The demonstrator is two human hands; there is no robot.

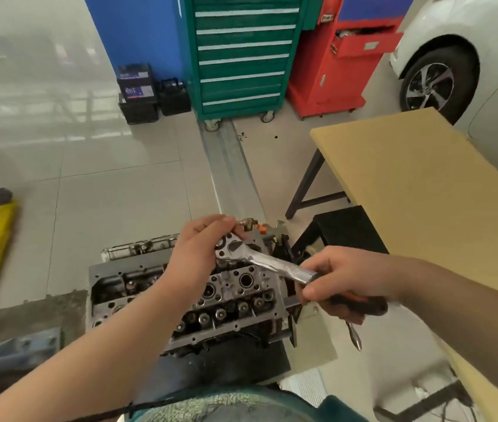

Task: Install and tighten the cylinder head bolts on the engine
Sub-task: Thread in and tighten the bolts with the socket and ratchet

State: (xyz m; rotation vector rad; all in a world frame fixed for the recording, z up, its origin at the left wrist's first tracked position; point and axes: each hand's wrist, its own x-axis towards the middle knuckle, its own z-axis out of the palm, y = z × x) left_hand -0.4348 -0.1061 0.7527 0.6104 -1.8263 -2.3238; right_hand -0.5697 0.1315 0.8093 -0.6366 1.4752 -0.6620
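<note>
Engine [229, 300] sits low on a stand just below me, head face up. My left hand [199, 254] cups the ratchet [260, 260] head, fingers curled round it; my right hand [339, 278] grips the handle. I'd keep the left pressing straight down so the socket stays square, then sweep the handle evenly

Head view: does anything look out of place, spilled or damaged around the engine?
Two small things. The red cabinet has a drawer hanging open and tilted. Dark specks spot the floor near the green tool chest, maybe drips. The ratchet and cylinder head look normal.
</note>
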